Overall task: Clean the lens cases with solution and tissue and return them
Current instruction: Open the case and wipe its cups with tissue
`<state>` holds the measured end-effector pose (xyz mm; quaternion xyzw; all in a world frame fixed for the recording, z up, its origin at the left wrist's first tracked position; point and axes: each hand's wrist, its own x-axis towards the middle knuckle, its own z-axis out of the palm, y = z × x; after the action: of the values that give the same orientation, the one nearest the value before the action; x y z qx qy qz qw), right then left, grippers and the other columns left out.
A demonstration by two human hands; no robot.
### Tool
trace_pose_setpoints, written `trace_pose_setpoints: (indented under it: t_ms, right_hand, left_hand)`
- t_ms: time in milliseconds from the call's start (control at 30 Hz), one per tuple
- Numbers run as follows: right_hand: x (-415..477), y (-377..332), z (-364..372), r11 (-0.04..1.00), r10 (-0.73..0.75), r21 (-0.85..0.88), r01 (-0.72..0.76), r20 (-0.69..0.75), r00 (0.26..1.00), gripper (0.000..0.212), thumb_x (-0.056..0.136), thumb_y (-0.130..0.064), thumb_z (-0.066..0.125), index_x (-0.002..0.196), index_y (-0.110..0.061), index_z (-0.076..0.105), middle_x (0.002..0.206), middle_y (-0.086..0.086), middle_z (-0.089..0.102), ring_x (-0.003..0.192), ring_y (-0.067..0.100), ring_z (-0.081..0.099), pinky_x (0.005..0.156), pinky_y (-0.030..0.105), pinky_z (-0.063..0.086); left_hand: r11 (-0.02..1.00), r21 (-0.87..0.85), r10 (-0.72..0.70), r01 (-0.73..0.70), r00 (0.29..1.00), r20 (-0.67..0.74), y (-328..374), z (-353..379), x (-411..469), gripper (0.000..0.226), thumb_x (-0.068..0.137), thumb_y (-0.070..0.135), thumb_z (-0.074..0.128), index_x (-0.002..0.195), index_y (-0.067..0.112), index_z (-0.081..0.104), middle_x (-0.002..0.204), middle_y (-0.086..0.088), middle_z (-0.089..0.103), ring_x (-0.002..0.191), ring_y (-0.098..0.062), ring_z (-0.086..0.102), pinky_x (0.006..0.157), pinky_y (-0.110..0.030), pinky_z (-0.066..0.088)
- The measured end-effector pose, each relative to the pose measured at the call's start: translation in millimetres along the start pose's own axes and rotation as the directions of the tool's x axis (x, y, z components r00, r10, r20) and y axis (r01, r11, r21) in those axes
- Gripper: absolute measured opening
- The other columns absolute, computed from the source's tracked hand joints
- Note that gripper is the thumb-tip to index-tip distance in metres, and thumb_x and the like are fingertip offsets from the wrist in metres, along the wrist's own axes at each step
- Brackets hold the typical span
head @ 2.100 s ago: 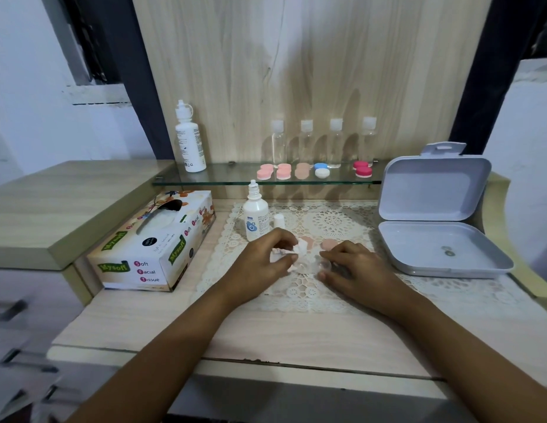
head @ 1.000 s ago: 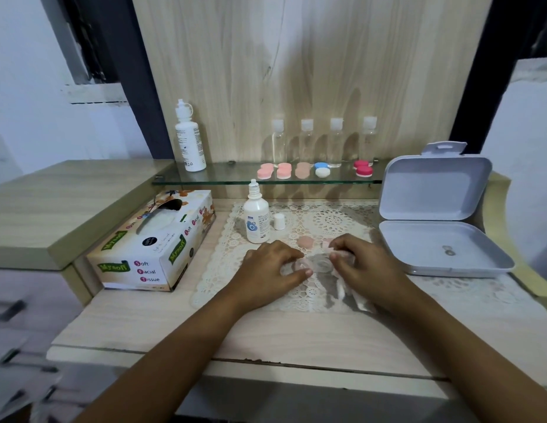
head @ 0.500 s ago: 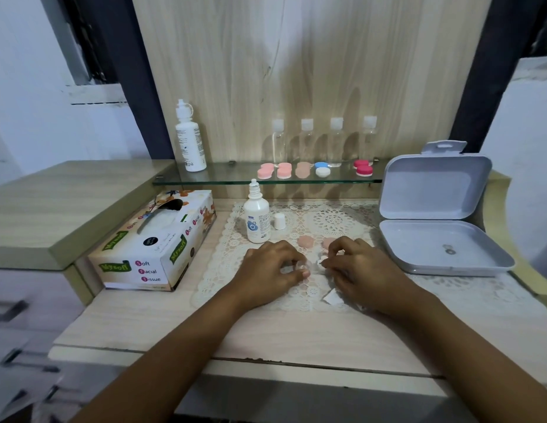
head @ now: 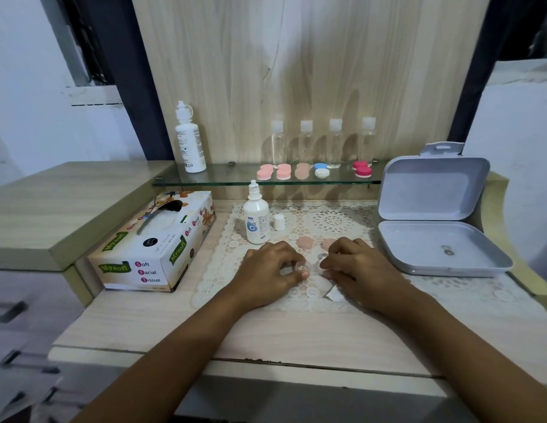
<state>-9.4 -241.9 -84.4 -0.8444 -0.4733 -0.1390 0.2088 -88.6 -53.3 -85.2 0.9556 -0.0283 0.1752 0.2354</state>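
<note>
Judged about midway on one case (head: 309, 265), and early in the job overall. Pinched at its left end by the left hand (head: 272, 267), fingers curled, thumb tip showing underneath. Gripped at its right end by the right hand (head: 357, 268), fingers curled too. Held low between the two hands, just above the mat (head: 336, 221).

Done, by the look of it:
- both pink caps (head: 304, 242) off and laid just beyond the knuckles
- bottle (head: 255, 219) opened, standing just beyond the left hand with its top (head: 279, 222) beside it
- tissue (head: 333, 293) pulled and brought in, one corner poking out from under the right palm

Probably wiping now.

Left to do, presumably: finishing the wipe, screwing the caps on, returning the case to the shelf (head: 223, 180) well beyond both hands, then the same for the other cases (head: 283, 171) lined up there.

Hard to make out:
- Clear plastic, mostly covered by fingers, so no telling wet from dry inside the wells.
- Cannot tell whether wiping through the tissue or touching the case bare.
- Most of the tissue hidden under the palm.
- No telling cleaned from uncleaned among the other cases.
- Something small in the grey box (head: 418, 245) off to the right of the right hand, too tiny to name.
</note>
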Motion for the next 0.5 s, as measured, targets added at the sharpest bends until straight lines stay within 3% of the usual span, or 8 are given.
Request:
trace_pose_setpoints:
  t_ms: [233,400,500]
  right_hand:
    - [-5,-5,-3,0.976,0.032,-0.215,-0.042,-0.049,0.998,0.027,0.082,-0.046,0.046,0.09,-0.037,0.07,0.091,-0.009,0.06,0.076,0.02,0.056,0.061,0.034,0.041]
    - [-6,-12,-4,0.938,0.025,-0.343,-0.045,-0.064,0.998,0.031,0.082,-0.041,0.038,0.079,-0.031,0.067,0.084,-0.008,0.061,0.071,0.021,0.057,0.056,0.036,0.045]
    - [-4,-13,-2,0.958,0.039,-0.284,-0.042,-0.015,0.999,0.032,0.083,-0.039,0.035,0.084,-0.026,0.064,0.091,-0.006,0.06,0.078,0.022,0.056,0.058,0.036,0.043]
  left_hand:
    - [1.0,-0.022,0.006,-0.006,1.0,-0.001,-1,0,0,0.022,0.085,0.039,0.064,0.102,0.025,0.068,0.099,0.014,0.06,0.097,-0.008,0.053,0.089,-0.046,0.043]
    - [0.999,-0.043,0.01,-0.011,1.0,-0.023,-2,2,-1,0.019,0.084,0.038,0.065,0.098,0.026,0.068,0.097,0.014,0.061,0.096,-0.007,0.055,0.089,-0.045,0.043]
    - [0.999,-0.041,0.01,-0.011,1.0,-0.028,-3,2,-1,0.019,0.083,0.039,0.064,0.097,0.026,0.069,0.097,0.014,0.061,0.096,-0.006,0.055,0.089,-0.045,0.044]
